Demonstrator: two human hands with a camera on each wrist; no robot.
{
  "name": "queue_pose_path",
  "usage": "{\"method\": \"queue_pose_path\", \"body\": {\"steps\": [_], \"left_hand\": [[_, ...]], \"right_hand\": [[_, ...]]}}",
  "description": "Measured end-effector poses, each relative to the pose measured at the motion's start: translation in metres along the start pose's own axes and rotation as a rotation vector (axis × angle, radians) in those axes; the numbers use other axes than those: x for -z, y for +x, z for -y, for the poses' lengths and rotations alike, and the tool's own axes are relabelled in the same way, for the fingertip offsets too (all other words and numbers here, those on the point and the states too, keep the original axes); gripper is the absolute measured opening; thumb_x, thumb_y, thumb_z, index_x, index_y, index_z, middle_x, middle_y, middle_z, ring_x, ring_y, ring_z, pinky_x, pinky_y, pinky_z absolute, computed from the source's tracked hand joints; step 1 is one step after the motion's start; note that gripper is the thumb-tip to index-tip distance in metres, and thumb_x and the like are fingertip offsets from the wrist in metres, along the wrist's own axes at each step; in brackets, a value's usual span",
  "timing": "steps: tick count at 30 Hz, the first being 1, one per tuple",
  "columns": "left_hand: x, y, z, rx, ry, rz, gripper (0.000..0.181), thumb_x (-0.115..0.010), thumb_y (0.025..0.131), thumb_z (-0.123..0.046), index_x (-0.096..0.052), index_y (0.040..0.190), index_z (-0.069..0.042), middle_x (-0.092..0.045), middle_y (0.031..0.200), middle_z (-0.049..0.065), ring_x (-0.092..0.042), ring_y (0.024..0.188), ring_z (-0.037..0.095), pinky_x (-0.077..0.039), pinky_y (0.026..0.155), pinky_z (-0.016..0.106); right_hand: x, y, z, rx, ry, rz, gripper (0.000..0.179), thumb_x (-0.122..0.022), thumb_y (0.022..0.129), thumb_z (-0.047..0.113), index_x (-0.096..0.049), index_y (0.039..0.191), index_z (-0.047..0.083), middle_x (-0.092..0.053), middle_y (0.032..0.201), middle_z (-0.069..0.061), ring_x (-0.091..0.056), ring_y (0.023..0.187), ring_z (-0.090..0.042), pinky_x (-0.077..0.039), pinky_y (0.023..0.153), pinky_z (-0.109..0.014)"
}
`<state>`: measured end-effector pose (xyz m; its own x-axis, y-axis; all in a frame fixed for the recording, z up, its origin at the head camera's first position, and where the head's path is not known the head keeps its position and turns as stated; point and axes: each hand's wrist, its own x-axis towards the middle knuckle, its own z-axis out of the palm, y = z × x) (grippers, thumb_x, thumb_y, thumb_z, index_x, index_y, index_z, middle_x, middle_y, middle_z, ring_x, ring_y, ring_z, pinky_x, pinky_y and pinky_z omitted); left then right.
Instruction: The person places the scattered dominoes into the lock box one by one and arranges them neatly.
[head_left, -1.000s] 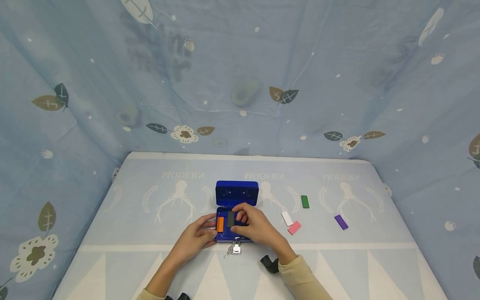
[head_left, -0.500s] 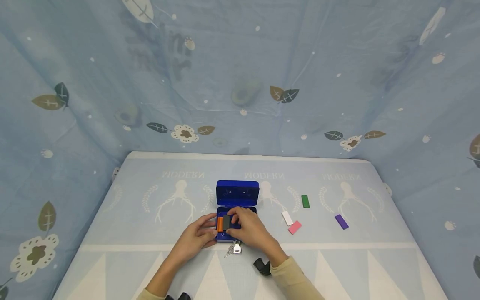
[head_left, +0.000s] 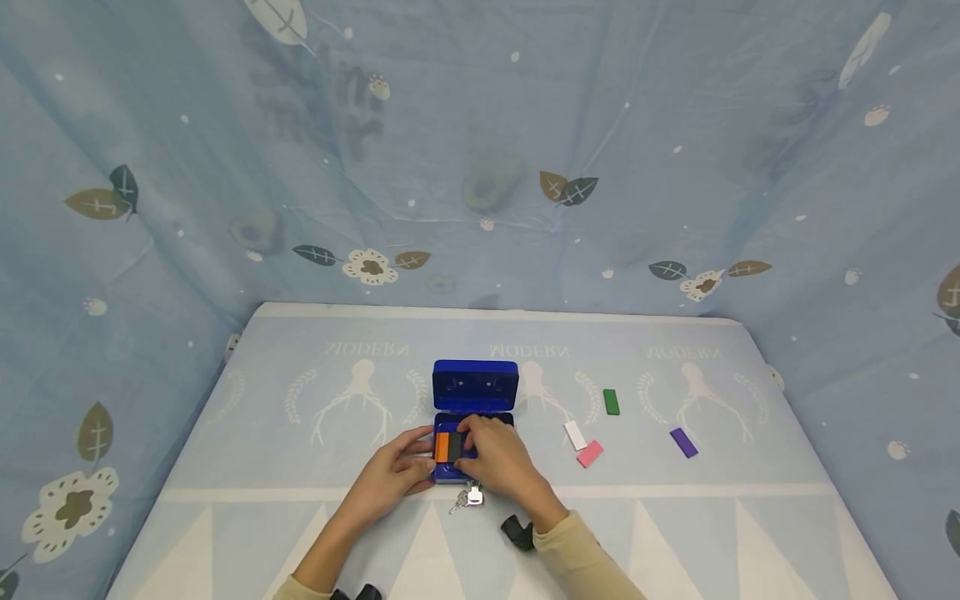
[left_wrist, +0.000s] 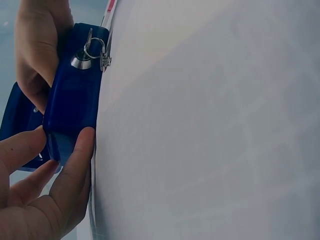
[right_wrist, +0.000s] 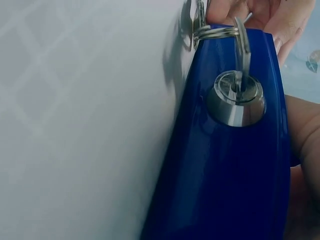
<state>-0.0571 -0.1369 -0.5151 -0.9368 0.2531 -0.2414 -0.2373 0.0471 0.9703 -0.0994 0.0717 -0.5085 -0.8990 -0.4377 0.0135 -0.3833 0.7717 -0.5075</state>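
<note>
A small blue cash box (head_left: 450, 477) stands on the table with its lid (head_left: 476, 385) raised at the back. My left hand (head_left: 393, 467) holds the box's left end; in the left wrist view its fingertips press against that blue end wall (left_wrist: 72, 107). My right hand (head_left: 504, 457) reaches inside and pinches a dark grey block (head_left: 456, 447) by its ends. This block sits right beside an orange block (head_left: 442, 447) at the box's left side. The right palm hides the rest of the interior. A key (right_wrist: 243, 55) is in the front lock (right_wrist: 237, 110).
To the right of the box lie a white block (head_left: 574, 436), a pink block (head_left: 590, 454), a green block (head_left: 611, 402) and a purple block (head_left: 683, 442). A ring with a spare key (head_left: 460, 501) hangs at the box's front. Patterned blue cloth (head_left: 480, 167) walls surround the table.
My right hand has moved left with the dark grey block, bringing it from the box's middle to beside the orange one. The left hand has stayed at the box's left end.
</note>
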Motion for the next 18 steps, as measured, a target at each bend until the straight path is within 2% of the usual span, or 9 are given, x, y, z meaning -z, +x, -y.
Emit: {"method": "queue_pose_path", "body": {"steps": [9, 18], "left_hand": [[0.0, 0.0011, 0.0009, -0.011, 0.019, 0.007, 0.056, -0.065, 0.096, -0.003, -0.044, 0.148, -0.002, -0.049, 0.136, 0.03, -0.062, 0.113, 0.036, -0.061, 0.084, 0.038], [-0.0007, 0.0001, -0.0015, 0.002, -0.005, 0.002, 0.056, -0.065, 0.096, -0.001, -0.043, 0.148, -0.001, -0.049, 0.136, 0.029, -0.061, 0.114, 0.037, -0.061, 0.085, 0.04]], "right_hand": [[0.0005, 0.0006, 0.0041, -0.002, -0.086, -0.009, 0.044, -0.087, 0.077, 0.027, -0.065, 0.111, 0.012, -0.054, 0.078, 0.012, -0.054, 0.082, -0.015, -0.047, 0.076, -0.035], [0.0002, 0.0008, 0.004, 0.009, -0.077, -0.003, 0.045, -0.087, 0.077, 0.026, -0.065, 0.113, 0.012, -0.054, 0.078, 0.012, -0.054, 0.081, -0.015, -0.046, 0.073, -0.034]]}}
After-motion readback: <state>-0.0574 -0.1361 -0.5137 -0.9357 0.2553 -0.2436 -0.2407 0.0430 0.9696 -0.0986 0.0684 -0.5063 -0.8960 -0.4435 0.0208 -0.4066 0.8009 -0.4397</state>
